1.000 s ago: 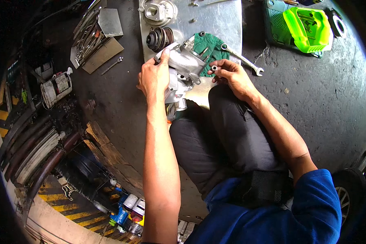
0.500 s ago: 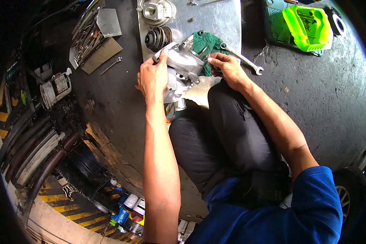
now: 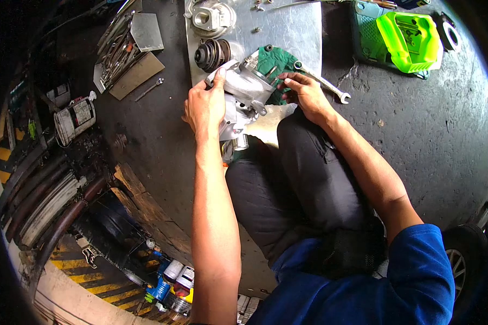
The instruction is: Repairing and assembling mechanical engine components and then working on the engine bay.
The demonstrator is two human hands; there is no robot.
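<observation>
My left hand (image 3: 205, 105) is closed around the left side of a silver cast-metal housing (image 3: 244, 86), thumb on top. The housing is tilted over the near edge of a metal sheet, just beyond my knees. Beside its right rim is my right hand (image 3: 303, 92), with thumb and forefinger close together and the other fingers curled. Anything between those fingers is too small to make out. A thin metal rod (image 3: 273, 70) shows near the fingertips. A green cloth (image 3: 279, 58) lies behind the housing, with a combination wrench (image 3: 325, 82) to its right.
The metal sheet (image 3: 303, 32) bears a round black part with rings (image 3: 211, 54) and another cast housing (image 3: 211, 19). A metal tool tray (image 3: 122, 51) stands at left, a small wrench (image 3: 149, 89) beside it. A bright green tray (image 3: 409, 43) with small parts is at far right.
My right hand has drawn slightly right, and its fingertips have come a little away from the housing. My left hand keeps its grip on the housing.
</observation>
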